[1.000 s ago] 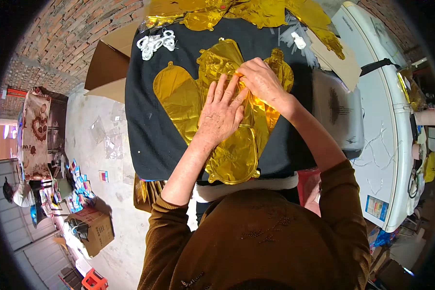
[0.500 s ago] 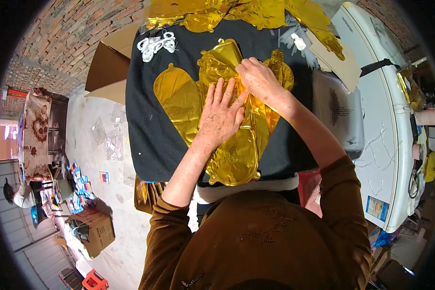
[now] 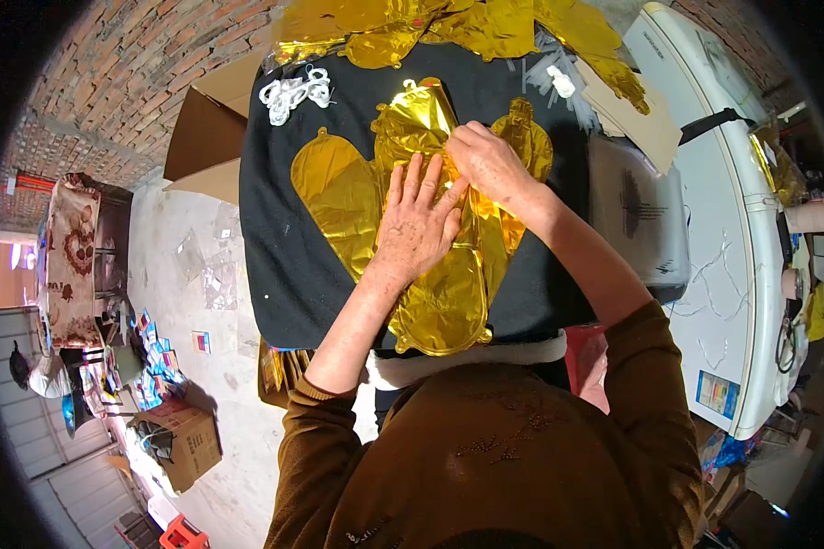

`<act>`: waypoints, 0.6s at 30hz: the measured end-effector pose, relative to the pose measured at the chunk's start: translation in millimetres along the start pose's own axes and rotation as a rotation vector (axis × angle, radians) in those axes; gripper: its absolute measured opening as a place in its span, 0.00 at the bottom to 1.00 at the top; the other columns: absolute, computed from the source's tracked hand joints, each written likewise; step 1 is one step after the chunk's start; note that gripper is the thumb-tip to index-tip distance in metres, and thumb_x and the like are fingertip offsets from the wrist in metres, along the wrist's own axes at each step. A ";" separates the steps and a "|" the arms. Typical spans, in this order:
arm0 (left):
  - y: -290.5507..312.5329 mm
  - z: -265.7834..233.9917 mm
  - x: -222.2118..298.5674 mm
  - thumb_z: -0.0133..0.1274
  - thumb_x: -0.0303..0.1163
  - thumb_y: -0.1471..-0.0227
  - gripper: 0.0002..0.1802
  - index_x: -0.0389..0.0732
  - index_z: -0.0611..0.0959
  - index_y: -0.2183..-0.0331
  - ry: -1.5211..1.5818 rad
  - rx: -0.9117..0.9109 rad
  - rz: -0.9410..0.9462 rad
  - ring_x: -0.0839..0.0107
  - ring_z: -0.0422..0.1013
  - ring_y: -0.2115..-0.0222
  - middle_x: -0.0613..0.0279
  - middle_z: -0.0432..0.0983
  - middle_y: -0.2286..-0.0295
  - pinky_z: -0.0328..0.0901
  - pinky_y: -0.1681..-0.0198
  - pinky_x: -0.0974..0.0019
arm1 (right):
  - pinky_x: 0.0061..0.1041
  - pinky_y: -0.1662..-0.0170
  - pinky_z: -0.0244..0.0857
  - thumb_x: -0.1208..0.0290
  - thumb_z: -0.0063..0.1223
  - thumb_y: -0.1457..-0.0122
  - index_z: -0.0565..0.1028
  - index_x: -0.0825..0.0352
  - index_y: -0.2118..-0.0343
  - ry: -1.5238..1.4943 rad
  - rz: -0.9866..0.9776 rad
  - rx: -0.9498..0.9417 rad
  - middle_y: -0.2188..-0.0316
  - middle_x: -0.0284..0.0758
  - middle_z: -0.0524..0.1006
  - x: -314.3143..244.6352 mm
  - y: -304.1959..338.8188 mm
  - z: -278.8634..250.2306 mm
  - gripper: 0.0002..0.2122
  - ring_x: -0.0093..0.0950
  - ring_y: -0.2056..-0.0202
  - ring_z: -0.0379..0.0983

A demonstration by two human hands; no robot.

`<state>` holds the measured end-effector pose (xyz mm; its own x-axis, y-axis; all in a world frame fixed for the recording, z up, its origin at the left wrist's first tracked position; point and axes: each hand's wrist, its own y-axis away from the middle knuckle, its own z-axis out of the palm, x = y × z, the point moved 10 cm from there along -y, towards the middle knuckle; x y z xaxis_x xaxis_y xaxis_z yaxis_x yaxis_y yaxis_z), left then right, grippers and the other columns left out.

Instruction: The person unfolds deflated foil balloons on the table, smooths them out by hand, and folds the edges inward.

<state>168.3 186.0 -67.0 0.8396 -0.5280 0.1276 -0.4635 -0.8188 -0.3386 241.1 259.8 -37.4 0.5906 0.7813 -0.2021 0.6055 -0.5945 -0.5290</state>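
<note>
A flat gold foil balloon lies on a black cloth-covered table, its rounded end toward me and its far part folded. My left hand rests flat on its middle, fingers spread. Just right of those fingertips, my right hand is closed, pinching a fold of the gold foil; its fingertips are partly hidden. Long rounded foil lobes fan out to the left and right under the folded part. Whether they belong to the same balloon I cannot tell.
More gold foil pieces lie along the far edge. White ribbon is bundled at the far left, with clear plastic strips at the far right. A cardboard box stands left of the table, a white appliance to the right.
My right hand has drawn slightly toward me, still closed on the foil. The far folded part now catches more light. My left hand stays almost in place.
</note>
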 end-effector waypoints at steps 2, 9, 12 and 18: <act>0.3 -3.8 3.2 0.44 0.44 0.37 0.29 0.49 0.71 0.37 -0.005 0.020 0.010 0.46 0.46 0.31 0.47 0.55 0.34 0.38 0.29 0.41 | 0.34 0.54 0.71 0.78 0.55 0.48 0.74 0.69 0.69 0.013 0.014 -0.001 0.66 0.37 0.72 -0.6 1.1 -0.4 0.04 0.39 0.58 0.70; -12.8 -30.1 6.1 0.49 0.40 0.40 0.29 0.37 0.70 0.40 0.028 0.061 -0.056 0.47 0.49 0.32 0.44 0.58 0.36 0.41 0.30 0.42 | 0.32 0.49 0.69 0.75 0.53 0.46 0.77 0.66 0.67 0.072 0.047 0.000 0.63 0.35 0.73 -0.2 9.7 -7.7 0.05 0.35 0.54 0.69; -33.5 -53.5 2.0 0.49 0.38 0.39 0.28 0.37 0.70 0.40 0.121 0.138 -0.062 0.47 0.53 0.33 0.44 0.63 0.38 0.44 0.30 0.44 | 0.33 0.49 0.69 0.75 0.53 0.46 0.79 0.67 0.68 0.125 0.031 0.002 0.63 0.35 0.73 0.0 12.0 -12.7 0.05 0.35 0.54 0.69; -77.6 -19.9 -21.6 0.35 0.46 0.31 0.31 0.36 0.65 0.36 0.652 -0.152 -0.165 0.47 0.57 0.35 0.46 0.64 0.38 0.44 0.29 0.52 | 0.33 0.45 0.67 0.75 0.53 0.47 0.80 0.71 0.71 0.141 0.055 -0.029 0.60 0.37 0.74 0.1 24.4 -5.6 0.07 0.35 0.51 0.68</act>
<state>180.5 256.4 -24.9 0.5828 -0.3821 0.7172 -0.4187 -0.8976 -0.1379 258.9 244.3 -45.7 0.6907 0.7145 -0.1113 0.5845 -0.6423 -0.4959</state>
